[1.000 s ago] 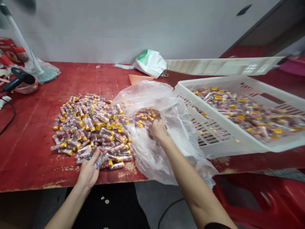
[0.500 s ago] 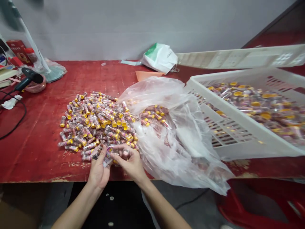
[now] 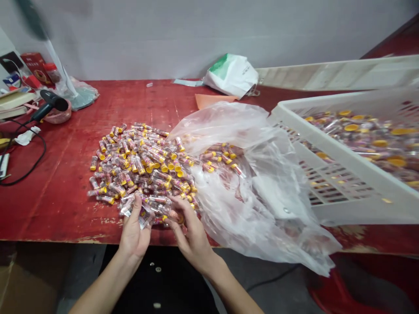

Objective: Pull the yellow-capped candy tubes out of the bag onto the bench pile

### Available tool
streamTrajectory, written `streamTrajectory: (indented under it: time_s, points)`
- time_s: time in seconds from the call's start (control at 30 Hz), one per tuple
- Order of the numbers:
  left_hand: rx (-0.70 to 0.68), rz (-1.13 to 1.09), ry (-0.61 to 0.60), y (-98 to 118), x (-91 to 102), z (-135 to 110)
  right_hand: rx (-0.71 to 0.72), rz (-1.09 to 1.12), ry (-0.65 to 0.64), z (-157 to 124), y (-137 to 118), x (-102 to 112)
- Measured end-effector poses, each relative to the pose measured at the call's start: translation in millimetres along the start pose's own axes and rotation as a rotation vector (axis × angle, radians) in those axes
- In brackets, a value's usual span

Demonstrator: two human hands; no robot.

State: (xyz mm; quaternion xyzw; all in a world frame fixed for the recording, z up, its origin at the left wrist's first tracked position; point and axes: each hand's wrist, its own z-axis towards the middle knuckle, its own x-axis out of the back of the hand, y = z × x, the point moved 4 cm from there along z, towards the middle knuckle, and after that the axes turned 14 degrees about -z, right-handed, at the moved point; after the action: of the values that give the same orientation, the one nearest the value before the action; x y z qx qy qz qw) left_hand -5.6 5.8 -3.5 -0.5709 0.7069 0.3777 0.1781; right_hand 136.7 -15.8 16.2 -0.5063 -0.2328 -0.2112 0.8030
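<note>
A heap of small clear plastic tubes with yellow caps (image 3: 140, 161) lies on the red table in front of me. At its near edge my left hand (image 3: 135, 233) is closed around several clear tubes (image 3: 144, 218) with printed labels, the thumb pointing up. To the right, my right hand (image 3: 193, 237) curls its thumb and fingers around one tube (image 3: 176, 215), partly hidden by the fingers. The two hands are a little apart. Some tubes in the left palm are hidden or blurred.
A crumpled clear plastic bag (image 3: 225, 196) with more tubes adjoins the heap. Right of it stands a white slotted crate (image 3: 330, 152) filled with tubes. At the back lie a white-green bag (image 3: 232, 74) and orange paper (image 3: 214, 101). A black handheld scanner (image 3: 50, 104) sits left.
My right hand has drawn away to the right from the labelled tubes in my left hand. The left hand keeps its hold. The whole view has shifted somewhat.
</note>
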Motion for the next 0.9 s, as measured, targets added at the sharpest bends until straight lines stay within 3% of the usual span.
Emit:
streamTrajectory:
  time_s: [0.2, 0.37, 0.43, 0.53, 0.6, 0.9]
  points:
    - [0.088, 0.020, -0.016, -7.5, 2.8, -4.4, 0.158, -0.181, 0.136, -1.4, -5.0, 3.4]
    - [0.013, 0.093, -0.101, -11.2, 5.4, -7.3, 0.178, -0.264, 0.222, -4.9, -13.2, 9.6]
    - [-0.016, 0.132, -0.108, -10.3, 6.8, -7.4, 0.137, -0.220, 0.170, -5.5, -15.6, 10.4]
    - [-0.073, 0.182, -0.142, -5.4, 7.0, -5.6, 0.110, -0.064, -0.046, -4.8, -17.6, 7.9]
    - [-0.113, 0.221, -0.185, -2.3, 5.7, -4.1, 0.103, 0.015, -0.113, -2.7, -15.8, 6.9]
    - [-0.219, 0.371, -0.310, 4.6, 3.5, -1.1, 0.045, 0.271, 0.069, 19.1, 3.5, -11.4]
